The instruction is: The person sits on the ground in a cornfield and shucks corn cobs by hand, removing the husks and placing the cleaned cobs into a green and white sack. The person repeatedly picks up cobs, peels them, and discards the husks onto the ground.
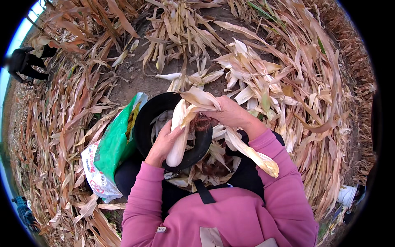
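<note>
Over a black bucket point(142, 132), between my knees, both hands are on pale corn husk. My left hand point(165, 142) grips a long bundle of whitish husk leaves point(178, 132), which stands tilted above the bucket's opening. My right hand point(230, 112) has its fingers closed on the upper husk leaves point(200, 100), beside a tuft of reddish-brown corn silk point(200, 123). Below my right wrist, a length of husk point(256, 154) with a yellowish end lies across my right sleeve. Pale husk-like pieces show inside the bucket; whether a cob is within the held bundle is hidden.
A green and white plastic sack point(115, 136) bearing writing stands left of the bucket. Dry cornstalks point(308, 92) lie on both sides, with loose husks point(253, 74) ahead on bare soil point(132, 80). A person point(26, 63) is far left; a white container point(347, 196) is at lower right.
</note>
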Demonstrator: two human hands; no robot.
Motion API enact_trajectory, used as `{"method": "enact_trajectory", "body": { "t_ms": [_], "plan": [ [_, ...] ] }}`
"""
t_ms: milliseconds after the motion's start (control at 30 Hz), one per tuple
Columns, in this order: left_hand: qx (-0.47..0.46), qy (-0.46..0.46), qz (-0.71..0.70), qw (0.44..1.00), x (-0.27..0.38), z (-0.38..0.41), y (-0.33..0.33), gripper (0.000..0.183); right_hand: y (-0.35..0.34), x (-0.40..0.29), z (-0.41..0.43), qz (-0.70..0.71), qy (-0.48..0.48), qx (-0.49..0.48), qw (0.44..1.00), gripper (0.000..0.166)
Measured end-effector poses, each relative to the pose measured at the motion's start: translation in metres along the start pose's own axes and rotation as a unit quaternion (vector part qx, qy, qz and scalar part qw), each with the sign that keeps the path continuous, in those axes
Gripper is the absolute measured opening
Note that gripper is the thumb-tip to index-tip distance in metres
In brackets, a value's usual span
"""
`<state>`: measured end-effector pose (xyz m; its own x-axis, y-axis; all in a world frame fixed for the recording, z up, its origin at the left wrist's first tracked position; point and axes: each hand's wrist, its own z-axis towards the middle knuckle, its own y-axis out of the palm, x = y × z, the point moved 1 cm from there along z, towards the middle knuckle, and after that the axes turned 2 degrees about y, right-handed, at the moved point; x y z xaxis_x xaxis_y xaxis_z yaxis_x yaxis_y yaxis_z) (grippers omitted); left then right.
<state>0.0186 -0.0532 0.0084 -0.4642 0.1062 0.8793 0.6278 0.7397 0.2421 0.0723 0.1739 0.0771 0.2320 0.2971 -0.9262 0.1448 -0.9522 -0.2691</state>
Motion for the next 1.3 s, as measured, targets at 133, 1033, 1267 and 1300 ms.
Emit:
{"method": "enact_trajectory", "body": {
  "t_ms": [133,1033,1267,1300],
  "plan": [
    [0.053,-0.032,-0.146,0.987,-0.012,0.007,-0.012,0.046,-0.043,0.02,-0.005,-0.173,-0.052,0.209,0.961,0.024],
    [0.031,0.081,-0.311,0.946,-0.01,0.011,0.002,0.037,0.087,0.053,0.021,0.289,0.106,0.097,0.947,0.036],
    [0.083,0.047,-0.282,0.955,-0.014,0.01,0.0,0.035,0.079,0.051,0.02,0.311,0.115,0.092,0.939,0.035],
    [0.076,0.038,-0.275,0.958,-0.014,0.009,0.0,0.035,0.079,0.04,0.016,0.327,0.119,0.079,0.934,0.035]
  ]
}}
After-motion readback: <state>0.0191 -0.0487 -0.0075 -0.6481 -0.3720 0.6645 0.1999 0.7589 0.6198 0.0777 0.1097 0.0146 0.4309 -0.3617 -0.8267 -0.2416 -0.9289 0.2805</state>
